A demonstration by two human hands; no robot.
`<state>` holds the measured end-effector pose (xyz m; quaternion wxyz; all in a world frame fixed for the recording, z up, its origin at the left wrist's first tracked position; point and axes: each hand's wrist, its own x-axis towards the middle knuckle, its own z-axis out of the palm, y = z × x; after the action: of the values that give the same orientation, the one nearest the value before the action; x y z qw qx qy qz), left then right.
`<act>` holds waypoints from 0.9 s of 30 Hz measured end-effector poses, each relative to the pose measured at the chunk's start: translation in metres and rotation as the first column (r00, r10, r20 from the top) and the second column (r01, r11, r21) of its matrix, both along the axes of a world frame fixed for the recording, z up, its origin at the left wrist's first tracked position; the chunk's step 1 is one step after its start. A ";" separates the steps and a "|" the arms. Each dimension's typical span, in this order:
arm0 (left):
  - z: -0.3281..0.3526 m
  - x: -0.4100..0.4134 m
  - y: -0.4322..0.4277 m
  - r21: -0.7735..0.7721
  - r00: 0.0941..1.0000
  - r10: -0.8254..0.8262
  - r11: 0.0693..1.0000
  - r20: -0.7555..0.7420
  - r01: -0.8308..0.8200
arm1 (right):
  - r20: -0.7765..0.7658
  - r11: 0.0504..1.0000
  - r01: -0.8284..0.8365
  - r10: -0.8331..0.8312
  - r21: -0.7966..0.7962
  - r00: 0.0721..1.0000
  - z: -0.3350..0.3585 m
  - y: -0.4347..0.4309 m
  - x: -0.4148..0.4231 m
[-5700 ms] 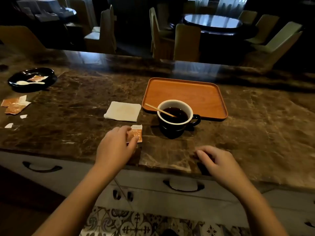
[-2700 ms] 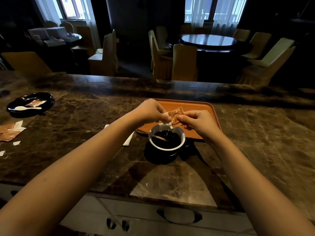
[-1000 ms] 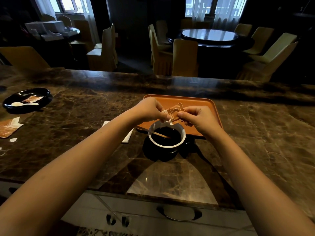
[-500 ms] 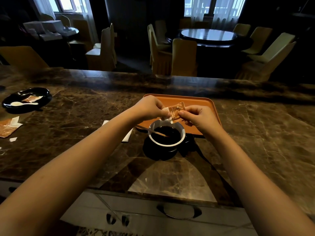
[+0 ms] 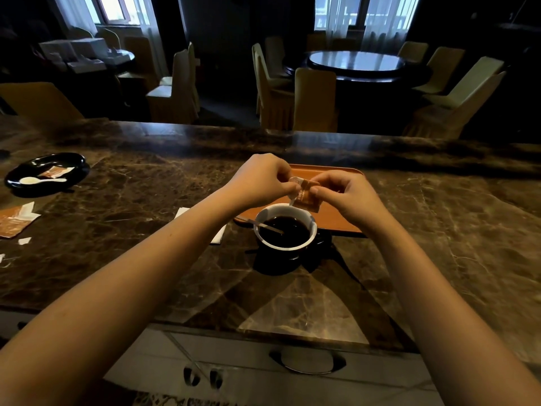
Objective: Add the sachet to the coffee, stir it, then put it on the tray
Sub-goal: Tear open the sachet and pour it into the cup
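Note:
Both hands hold a small orange sachet (image 5: 306,197) just above the far rim of the coffee cup. My left hand (image 5: 260,178) pinches its left top corner and my right hand (image 5: 344,197) pinches its right side. The cup (image 5: 285,230) is dark outside and white inside, full of black coffee, and stands on the marble counter. A thin wooden stirrer (image 5: 263,225) leans in the cup, its end over the left rim. The orange tray (image 5: 336,218) lies directly behind the cup, partly hidden by my hands.
A white napkin (image 5: 216,232) lies left of the cup, mostly under my left forearm. A black dish (image 5: 70,165) with a white spoon and a sachet sits at the far left. Torn sachets (image 5: 13,221) and paper scraps lie near the left edge. Drawer handles run below the counter's front edge.
My hands have stayed over the cup with the sachet between them. The sachet has tilted and dropped a little closer to the cup rim. The cup and the stirrer are unmoved.

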<state>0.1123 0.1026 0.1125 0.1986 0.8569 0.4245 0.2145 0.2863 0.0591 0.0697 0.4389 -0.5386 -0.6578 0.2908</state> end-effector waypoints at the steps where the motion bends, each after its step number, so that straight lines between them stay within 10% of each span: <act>1: 0.001 0.000 -0.002 0.015 1.000 -0.001 1.000 0.020 0.001 | -0.033 1.000 0.000 0.000 0.003 0.999 0.000 -0.002 -0.001; 10: -0.015 -0.015 -0.023 -0.239 0.936 0.044 0.970 0.348 0.043 | -0.454 0.995 -0.041 -0.004 -0.088 0.891 -0.010 -0.026 -0.014; 27: -0.027 -0.040 -0.049 -0.313 0.785 0.225 0.949 0.577 -0.042 | -0.260 0.995 -0.015 0.040 0.097 0.965 -0.004 -0.040 -0.039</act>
<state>0.0720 0.0535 0.0856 0.4286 0.6728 0.4250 0.4278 0.2469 0.0194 0.0662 0.5429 -0.4648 -0.6144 0.3342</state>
